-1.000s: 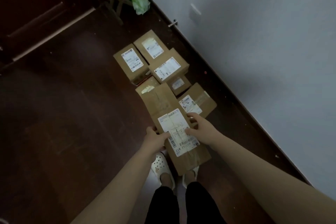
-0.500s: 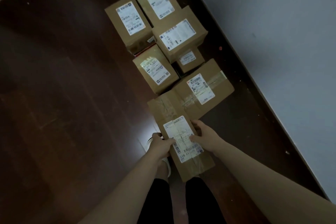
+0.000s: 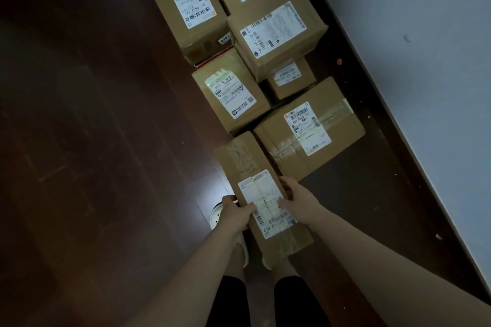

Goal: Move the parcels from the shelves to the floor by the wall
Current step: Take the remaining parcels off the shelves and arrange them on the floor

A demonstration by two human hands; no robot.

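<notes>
As L hand (image 3: 236,214), R hand (image 3: 299,200) grip parcel (image 3: 251,164), length pts away.

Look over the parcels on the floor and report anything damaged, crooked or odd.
No damage shows. The upper parcel appears to rest on a smaller parcel, overhanging it at an angle. The large parcel nearest the wall has wrinkled tape with a loose end. A red speck lies on the floor by the wall.
</notes>
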